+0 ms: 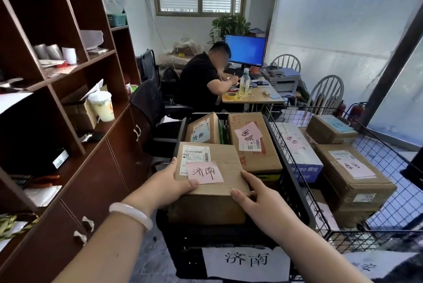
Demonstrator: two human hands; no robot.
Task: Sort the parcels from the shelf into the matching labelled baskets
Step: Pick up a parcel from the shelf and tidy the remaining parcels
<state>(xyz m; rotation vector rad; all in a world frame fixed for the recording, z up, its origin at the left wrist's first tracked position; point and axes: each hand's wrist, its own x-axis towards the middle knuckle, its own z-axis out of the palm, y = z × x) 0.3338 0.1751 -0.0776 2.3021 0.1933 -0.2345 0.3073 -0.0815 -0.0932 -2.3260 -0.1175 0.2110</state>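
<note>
A tall dark wooden shelf (75, 72) fills the left wall, its cubbies holding a lidded cup (102, 106), paper rolls and loose papers. Further back a seated person in a black shirt (201, 79) writes at a desk (256, 97) beside a lit blue monitor (245, 50), a clear bottle (244, 84) and a roll of yellow tape (230, 96); a black office chair (153, 108) stands just behind the baskets, and two pale spindle-back chairs sit further right. The black basket (295, 189) in front carries a white label (246, 263) reading 济南 on its near wall and is packed with cardboard parcels: a large one with a pink note (254, 143) at the back right and a smaller one with a blue note (203, 129) at the back left. Touching its right side, a wire basket (389, 193) holds more labelled boxes, one white and blue (299, 154) and several brown. The brown parcel (210, 182) with the pink 济南 note and a shipping label lies on top at the near end of the black basket. The left hand (170, 183), a pale bangle (131, 215) at the wrist, clasps the parcel's near left corner, thumb lying across the top by the note. The right hand (258, 193) grips the near right edge, thumb on the front face, fingers curled over the top.
</note>
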